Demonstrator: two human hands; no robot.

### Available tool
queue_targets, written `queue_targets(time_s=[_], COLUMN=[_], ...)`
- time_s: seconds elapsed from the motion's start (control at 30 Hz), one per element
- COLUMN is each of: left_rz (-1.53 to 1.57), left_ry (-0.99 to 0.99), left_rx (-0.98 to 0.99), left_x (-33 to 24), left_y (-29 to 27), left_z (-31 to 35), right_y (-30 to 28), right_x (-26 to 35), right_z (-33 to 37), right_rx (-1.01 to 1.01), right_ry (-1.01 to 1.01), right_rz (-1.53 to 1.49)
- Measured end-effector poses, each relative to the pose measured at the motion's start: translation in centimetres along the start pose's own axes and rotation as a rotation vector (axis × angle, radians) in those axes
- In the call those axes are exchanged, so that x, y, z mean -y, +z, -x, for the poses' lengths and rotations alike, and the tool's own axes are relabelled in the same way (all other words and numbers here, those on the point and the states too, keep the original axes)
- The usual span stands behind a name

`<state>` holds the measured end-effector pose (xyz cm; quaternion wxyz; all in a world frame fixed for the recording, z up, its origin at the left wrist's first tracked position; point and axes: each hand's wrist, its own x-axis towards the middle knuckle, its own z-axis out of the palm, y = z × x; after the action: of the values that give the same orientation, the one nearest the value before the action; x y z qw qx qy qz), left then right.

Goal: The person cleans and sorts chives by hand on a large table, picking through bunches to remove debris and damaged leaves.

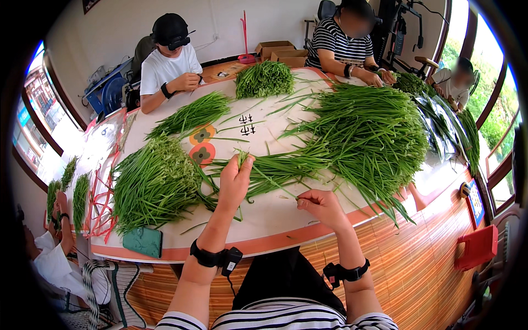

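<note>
Over the near middle of the table, my left hand (235, 181) is closed around a few green chive stalks, their pale budded tips (242, 157) poking out above the thumb. To its right, my right hand (324, 208) pinches the end of a single thin chive stalk (273, 183) that stretches across from the left hand. Beyond both hands lies a loose spread of chives (289, 165). A thick stack of chives (157, 181) sits left of my left hand, and a much larger heap (368, 132) rises to the right. Dark bands with small boxes circle both wrists.
A green wallet-like case (142, 242) rests at the table's front left edge, near red ribbons (102, 201). More chives (265, 78) are piled at the far side. Several people sit around the table, some handling stalks. A red stool (476, 248) stands on the floor at right.
</note>
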<state>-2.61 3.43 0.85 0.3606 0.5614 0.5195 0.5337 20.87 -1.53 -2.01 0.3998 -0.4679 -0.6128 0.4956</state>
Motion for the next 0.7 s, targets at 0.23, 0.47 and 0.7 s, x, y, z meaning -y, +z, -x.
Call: queue_targets(time_s=[0.23,0.47,0.7], left_rz=[-0.261,-0.343,-0.377], left_ry=[0.235,0.181,0.014], left_rx=[0.067,0.535,0.623], left_x=[-2.3,-0.2,-0.6], left_y=[1.6,2.8,1.9], left_z=[2.4,2.7,2.1], right_y=[1.0,2.4,2.3], right_x=[1.3,1.8,1.2], right_z=[0.3,-1.0,-1.6], right_rx=[-0.028,-0.142,-0.159], right_ry=[-0.027,-0.168,-0.147], right_rz=[0.366,0.415,0.230])
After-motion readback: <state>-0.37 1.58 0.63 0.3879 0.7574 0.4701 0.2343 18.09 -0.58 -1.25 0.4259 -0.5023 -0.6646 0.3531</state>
